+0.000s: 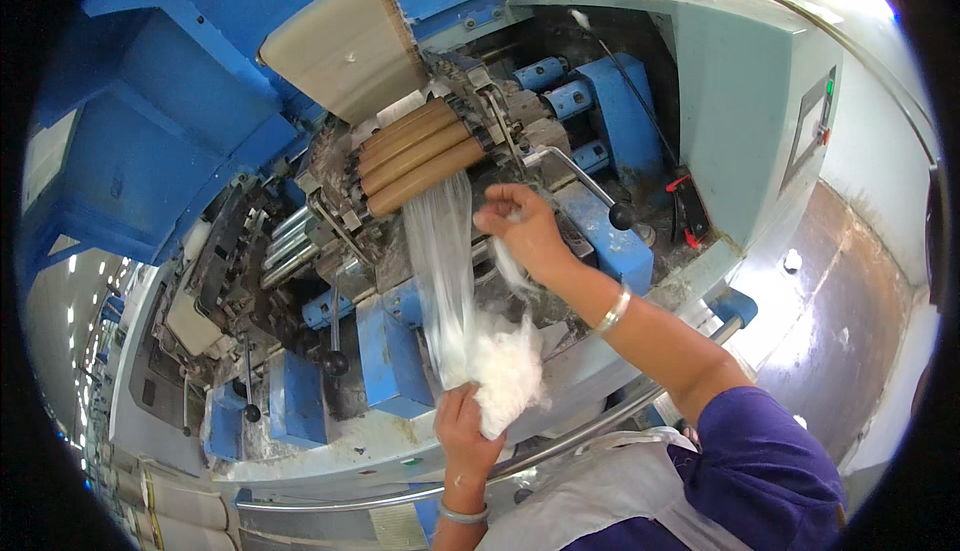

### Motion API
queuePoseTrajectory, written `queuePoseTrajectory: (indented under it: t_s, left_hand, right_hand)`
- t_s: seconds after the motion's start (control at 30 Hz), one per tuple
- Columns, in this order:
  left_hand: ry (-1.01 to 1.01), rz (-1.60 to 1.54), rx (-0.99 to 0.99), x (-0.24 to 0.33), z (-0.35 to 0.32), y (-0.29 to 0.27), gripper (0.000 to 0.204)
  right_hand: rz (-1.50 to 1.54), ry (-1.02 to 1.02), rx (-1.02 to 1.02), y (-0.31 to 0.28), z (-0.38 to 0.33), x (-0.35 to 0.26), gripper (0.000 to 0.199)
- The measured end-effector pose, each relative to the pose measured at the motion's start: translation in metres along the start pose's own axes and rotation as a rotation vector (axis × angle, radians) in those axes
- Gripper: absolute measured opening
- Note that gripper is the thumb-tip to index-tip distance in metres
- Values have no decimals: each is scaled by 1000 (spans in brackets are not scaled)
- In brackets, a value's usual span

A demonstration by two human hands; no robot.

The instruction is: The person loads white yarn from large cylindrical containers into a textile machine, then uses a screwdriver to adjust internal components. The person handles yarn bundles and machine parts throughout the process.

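My left hand (466,438), near: clenched on fluffy white cotton fibre wad (505,369), gathering slack. My right hand (520,231), farther right: pinching thin white strand off sheer fibre web (440,251), keeping web taut. Web hangs from four tan cylindrical rollers (415,156), far left. Blue machine frame (390,351) around; black knob lever (622,215) right.

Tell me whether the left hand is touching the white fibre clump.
Touching. The head view shows the left hand closed around the lower edge of the white fibre clump, its fingers pressed into the fluff with no gap between them.
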State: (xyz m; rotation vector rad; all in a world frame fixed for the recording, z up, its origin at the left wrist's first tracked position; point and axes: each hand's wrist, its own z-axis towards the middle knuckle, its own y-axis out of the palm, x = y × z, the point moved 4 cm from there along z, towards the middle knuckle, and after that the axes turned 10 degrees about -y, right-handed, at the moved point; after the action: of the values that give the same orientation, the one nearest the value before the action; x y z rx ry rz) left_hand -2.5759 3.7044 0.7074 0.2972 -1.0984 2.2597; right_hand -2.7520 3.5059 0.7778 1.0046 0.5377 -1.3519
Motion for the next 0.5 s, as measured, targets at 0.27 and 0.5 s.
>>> queuePoseTrajectory:
  t_s: [0.27, 0.5]
  left_hand:
    - [8, -69, 90, -11, 1, 6, 45]
    - [34, 58, 183, -10, -1, 4, 47]
  right_hand:
    - [650, 655, -90, 108, 76, 93, 16]
    - [-103, -185, -1042, 128, -3, -1, 24]
